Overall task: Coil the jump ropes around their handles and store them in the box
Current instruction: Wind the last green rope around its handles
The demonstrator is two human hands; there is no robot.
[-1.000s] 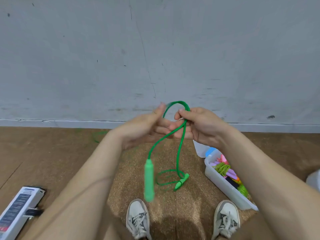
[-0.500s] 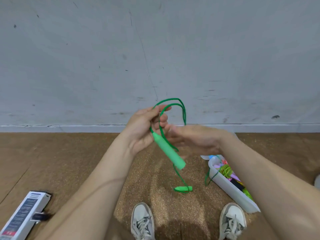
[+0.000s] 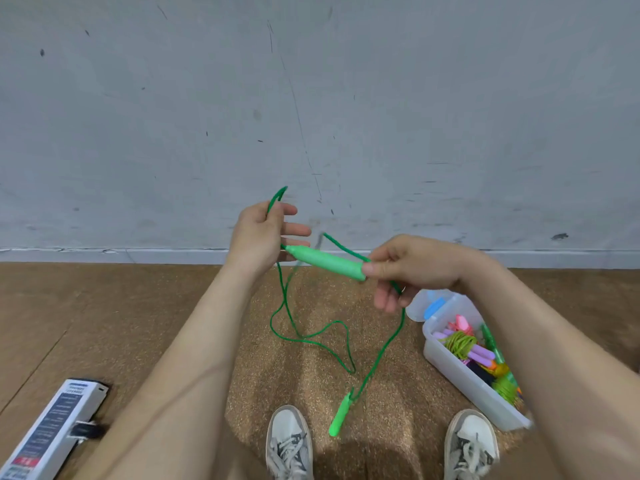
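Our right hand (image 3: 415,268) pinches one end of the light green cylindrical handle (image 3: 327,263), and its other end reaches our left hand (image 3: 263,237). There the thumb traps the thin green jump-rope cord (image 3: 403,320), fingers loosely spread. Below both hands the cord loops down to the second green handle (image 3: 341,415). The clear plastic box (image 3: 457,374) sits below our right hand.

Print on carton (image 3: 52,431) illegible

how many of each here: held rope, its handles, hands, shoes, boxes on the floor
rope: 1
handles: 2
hands: 2
shoes: 2
clear box: 1
carton: 1
total: 9
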